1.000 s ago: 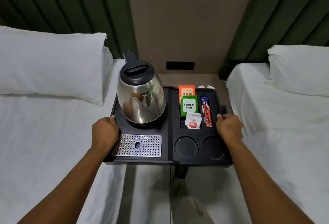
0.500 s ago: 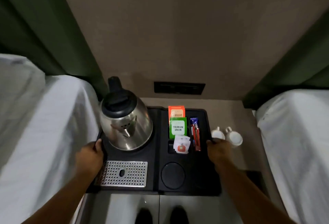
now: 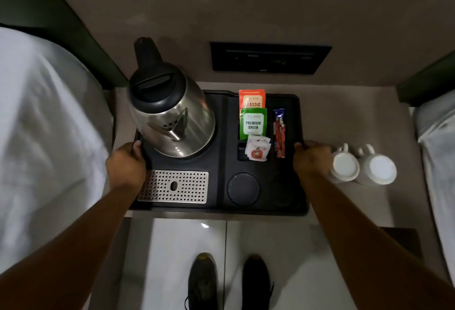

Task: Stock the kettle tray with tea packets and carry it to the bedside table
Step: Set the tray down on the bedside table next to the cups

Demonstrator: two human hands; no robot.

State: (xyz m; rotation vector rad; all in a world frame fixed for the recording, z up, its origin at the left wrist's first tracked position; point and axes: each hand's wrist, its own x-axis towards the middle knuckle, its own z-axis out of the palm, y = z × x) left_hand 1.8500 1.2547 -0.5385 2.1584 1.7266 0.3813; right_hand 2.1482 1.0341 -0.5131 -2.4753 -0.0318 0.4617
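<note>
The black kettle tray (image 3: pixel 220 162) lies over the beige bedside table (image 3: pixel 384 117). A steel kettle (image 3: pixel 172 122) with a black lid stands at its back left, a perforated metal grille (image 3: pixel 173 186) in front of it. An orange tea packet (image 3: pixel 252 99), a green tea packet (image 3: pixel 253 123), small white sachets (image 3: pixel 257 148) and red and blue stick sachets (image 3: pixel 279 132) fill the right compartments. My left hand (image 3: pixel 125 163) grips the tray's left edge. My right hand (image 3: pixel 311 159) grips its right edge.
Two white cups (image 3: pixel 344 167) (image 3: pixel 378 170) stand upside down on the table right beside my right hand. A black switch panel (image 3: pixel 269 58) is set in the wall behind. White beds flank the table on the left (image 3: pixel 49 125) and right (image 3: pixel 438 137). My shoes (image 3: pixel 203 282) are on the glossy floor below.
I have stepped forward between the beds with the tray, which now lies over the bedside table. The view tilted down; the cups appeared by my right hand.
</note>
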